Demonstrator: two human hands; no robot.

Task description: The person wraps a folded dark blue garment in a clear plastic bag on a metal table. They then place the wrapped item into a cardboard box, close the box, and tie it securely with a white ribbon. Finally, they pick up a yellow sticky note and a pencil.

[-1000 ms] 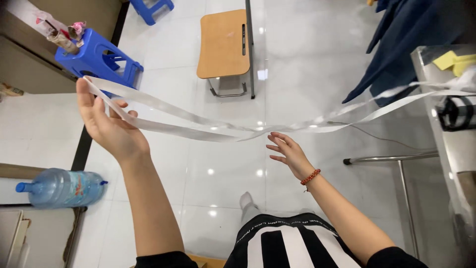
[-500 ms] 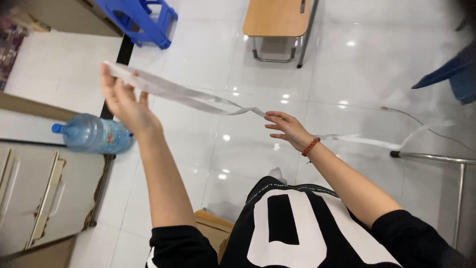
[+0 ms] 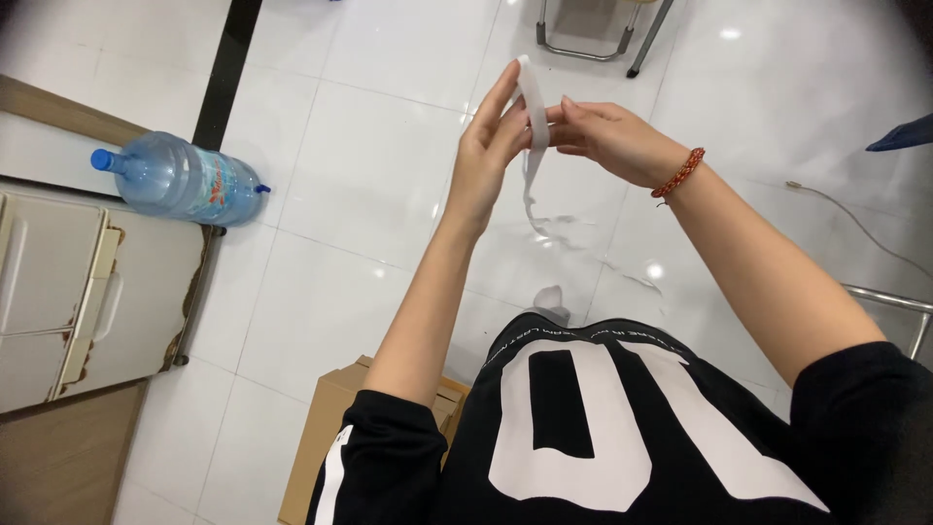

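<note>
White floor tiles [image 3: 369, 146] gleam below as my left hand [image 3: 486, 146] and right hand [image 3: 607, 136] pinch 1 white strip [image 3: 530, 97] between them, its tail dangling floorward. Best practice, I judge: fingertips firm, edges aligned. Blue water jug [image 3: 180, 180] lies left.

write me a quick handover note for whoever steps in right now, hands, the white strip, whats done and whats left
Left hand: raised, fingers pinching the white strip near its top end.
Right hand: meets the left, fingertips on the same part of the strip; red bead bracelet on the wrist.
Strip: top end folded over between both hands, the rest hangs down in a loose curl towards the tiled floor.
Nearby: water bottle lying on the floor to the left, cardboard box by the left elbow.
Done: both hands together on one end of the strip.
Left: the hanging length is loose and ungathered.
</note>
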